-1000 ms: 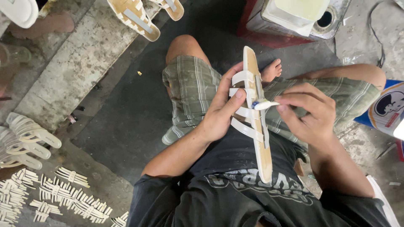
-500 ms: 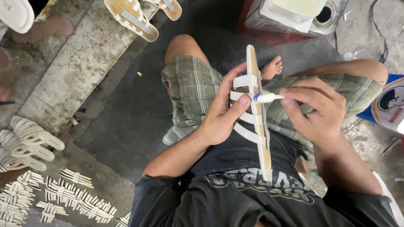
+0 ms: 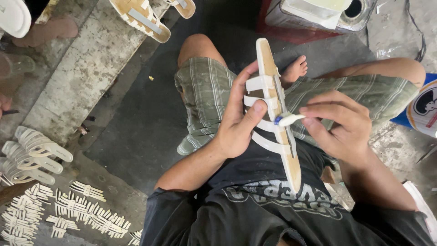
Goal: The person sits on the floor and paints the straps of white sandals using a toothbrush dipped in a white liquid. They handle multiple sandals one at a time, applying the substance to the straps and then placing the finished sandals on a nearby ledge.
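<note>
Resting edge-up over the lap, between the plaid-shorted knees: a long tan sandal sole [image 3: 277,114] crossed by four white straps [image 3: 266,139], toe end pointing away from the body. Gripped from its left by the left hand [image 3: 239,125], fingers curled around, thumb pressed on a middle strap. Pinched narrow in the right hand [image 3: 339,125]: a small white applicator [image 3: 287,120], blue tip touching the sole's edge.

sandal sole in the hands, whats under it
Under the sandal sole lie the plaid shorts and black shirt. The left hand covers its far side, so nothing there shows.
</note>
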